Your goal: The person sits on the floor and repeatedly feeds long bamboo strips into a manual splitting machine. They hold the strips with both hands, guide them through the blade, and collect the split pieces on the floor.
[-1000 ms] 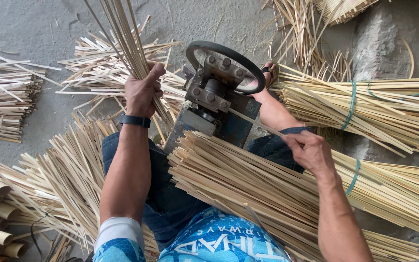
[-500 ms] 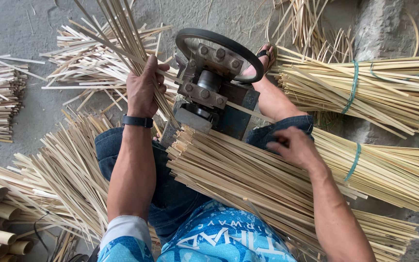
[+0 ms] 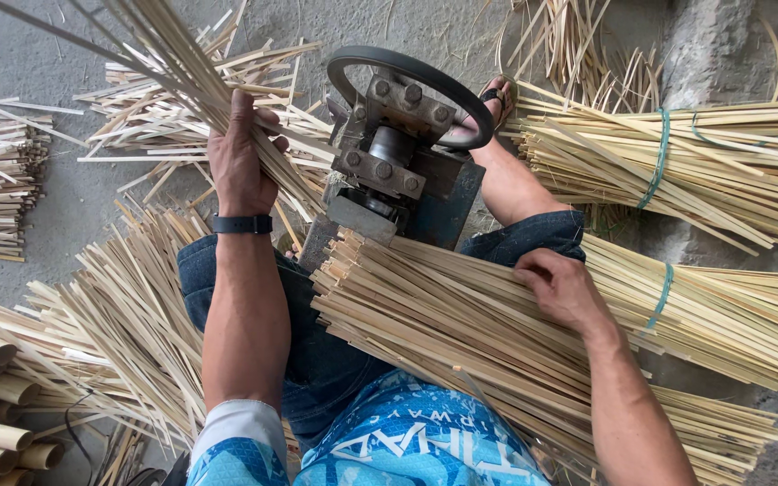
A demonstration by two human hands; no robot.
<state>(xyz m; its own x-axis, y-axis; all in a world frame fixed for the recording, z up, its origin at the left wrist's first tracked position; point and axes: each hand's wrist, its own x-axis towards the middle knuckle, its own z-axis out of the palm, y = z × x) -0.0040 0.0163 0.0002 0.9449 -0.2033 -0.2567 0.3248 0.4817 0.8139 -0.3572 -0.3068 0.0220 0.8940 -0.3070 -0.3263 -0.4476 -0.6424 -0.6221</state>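
The dark metal splitting machine with a ring-shaped wheel [image 3: 398, 148] has its base hidden behind the pale split bamboo strips [image 3: 461, 324] piled across the lap. The floor is grey concrete [image 3: 74, 189].

Left hand [image 3: 240, 162]: fingers wrapped tight around a raised handful of thin bamboo slivers [image 3: 182, 63], top cut off.

Right hand [image 3: 565, 288]: fingers curled, resting on the lap pile.
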